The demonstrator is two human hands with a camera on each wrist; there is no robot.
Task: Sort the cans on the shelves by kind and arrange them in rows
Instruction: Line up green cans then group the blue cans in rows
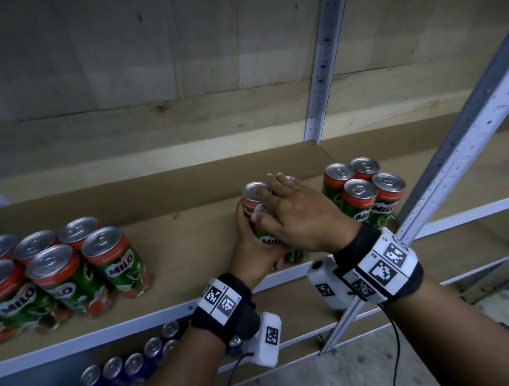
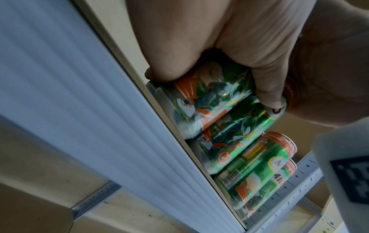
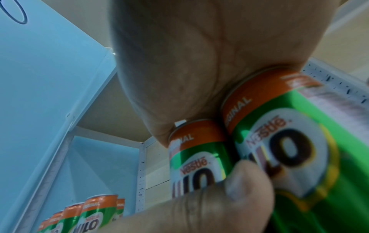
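Note:
A small cluster of green-and-orange Milo cans (image 1: pixel 254 194) stands near the front edge of the brown shelf board (image 1: pixel 188 241). My left hand (image 1: pixel 247 236) grips the cluster from the front left, its fingers curled round the can sides (image 2: pixel 211 100). My right hand (image 1: pixel 294 211) lies flat on the can tops with its fingers straight; its palm rests on two of the cans (image 3: pixel 199 157). Several more Milo cans (image 1: pixel 65 268) stand grouped at the left. Another group of Milo cans (image 1: pixel 366 194) stands at the right. How many cans are in the held cluster is hidden by my hands.
A grey metal upright (image 1: pixel 459 145) slants across the right, close to my right wrist. A second upright (image 1: pixel 321 75) stands at the back. Blue cans (image 1: pixel 132 367) stand in rows on the lower shelf. Bare board lies between the left group and the held cluster.

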